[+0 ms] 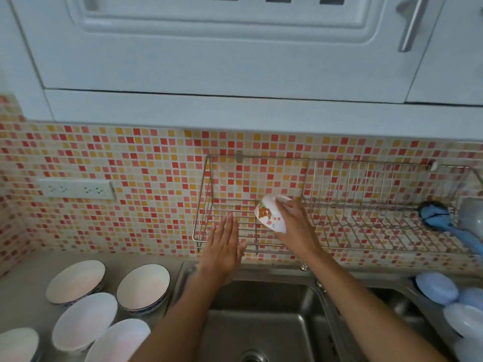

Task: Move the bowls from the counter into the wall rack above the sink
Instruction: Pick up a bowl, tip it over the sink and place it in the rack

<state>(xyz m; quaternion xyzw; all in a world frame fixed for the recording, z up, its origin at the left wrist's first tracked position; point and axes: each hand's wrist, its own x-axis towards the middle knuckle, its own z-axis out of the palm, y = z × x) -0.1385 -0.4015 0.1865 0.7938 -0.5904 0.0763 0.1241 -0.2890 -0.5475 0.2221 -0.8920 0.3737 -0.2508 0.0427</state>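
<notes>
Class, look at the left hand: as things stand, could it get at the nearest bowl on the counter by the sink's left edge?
Probably yes. The left hand is open and empty at the rack front, and nothing lies between it and that bowl.

Bowl [17,344], near left: cut by bottom edge. Rack [339,205]: right end runs off frame. Blue brush [449,226]: handle cut by right edge. Painted bowl [269,216]: right side hidden behind right hand [295,226].

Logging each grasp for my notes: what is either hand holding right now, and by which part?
The right hand holds a small patterned bowl, tipped over, gripped around its base and side, over the rack. The left hand is open and holds nothing.
</notes>
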